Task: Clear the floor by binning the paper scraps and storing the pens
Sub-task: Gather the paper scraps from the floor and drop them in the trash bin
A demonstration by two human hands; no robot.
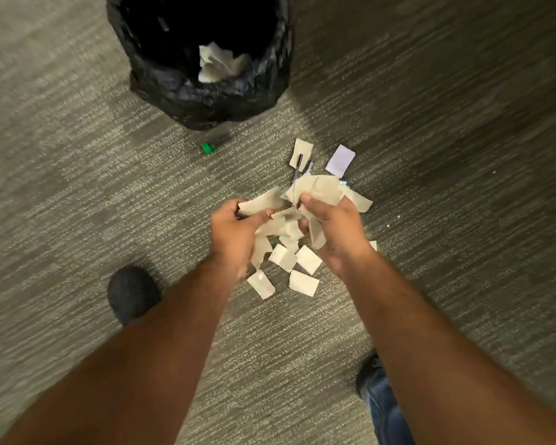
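Paper scraps [305,264] are what this step is about: nearest the person, between a dark shoe [131,293] on the left and a jeans leg [386,412] on the right, several small beige pieces lie loose on the grey carpet floor [77,194], directly under the two hands. Just above them the left hand [235,236] and right hand [333,231] are drawn close together, each with its fingers [305,198] curled shut round a bunch of gathered scraps [315,191], and some strips dangle from the handfuls as if about to slip. The step in hand looks like the scooping-up of paper, only partly done, since a good many pieces remain on the carpet. Just beyond the hands two dark pens [300,170] poke out from under the held paper, lying across another scrap, with a pale lilac card [340,162] beside them; whether it counts as scrap is hard to say. Further off, a green-capped marker [215,144] lies near the foot of the bin [206,101], which is lined with a black bag and already has crumpled paper [219,64] inside. The next move probably calls for carrying both handfuls forward over the bin's mouth and letting go there, gripped tightly enough that the hanging strips do not fall short, then coming back for the loose pieces and pens.
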